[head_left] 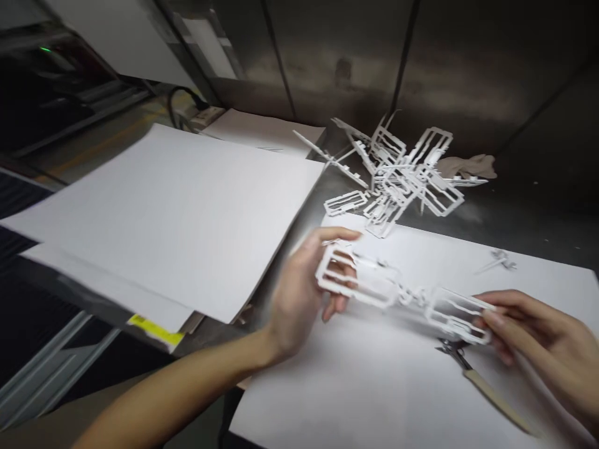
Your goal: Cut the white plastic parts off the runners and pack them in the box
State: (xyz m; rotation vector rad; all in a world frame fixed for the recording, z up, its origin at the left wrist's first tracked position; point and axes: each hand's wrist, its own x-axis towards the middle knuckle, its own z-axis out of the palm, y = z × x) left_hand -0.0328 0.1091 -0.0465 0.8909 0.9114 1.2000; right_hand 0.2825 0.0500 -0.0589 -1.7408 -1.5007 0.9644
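Frames (384,302) this thin want even support: right hand (545,330) pinches one end; left hand (297,296) curls around the other, blur obscuring its grip.

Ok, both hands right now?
Left hand: curled at one end of the white plastic frame, grip unclear.
Right hand: closed, pinching the frame's other end.

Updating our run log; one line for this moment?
left hand: at white frame's end | right hand: pinching its other end | hand tool: on white sheet
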